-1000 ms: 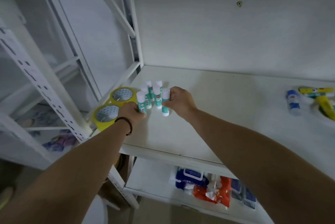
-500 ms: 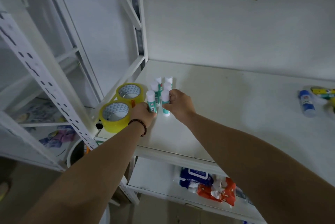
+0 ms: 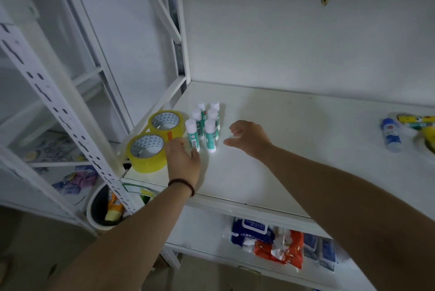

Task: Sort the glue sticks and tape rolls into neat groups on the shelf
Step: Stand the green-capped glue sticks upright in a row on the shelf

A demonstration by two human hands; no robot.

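Teal-and-white glue sticks (image 3: 205, 126), six of them, stand upright in a tight double row on the shelf (image 3: 270, 149), just beside two yellow tape rolls (image 3: 155, 140) at its left end, so that corner looks sorted. Left hand (image 3: 183, 161) hovers relaxed and empty, grip loose, by the nearest stick; right hand (image 3: 249, 137) hangs open, holding nothing. Far right, a blue bottle (image 3: 390, 135) and yellow items (image 3: 421, 126), cut off by the frame, probably remain to be sorted.
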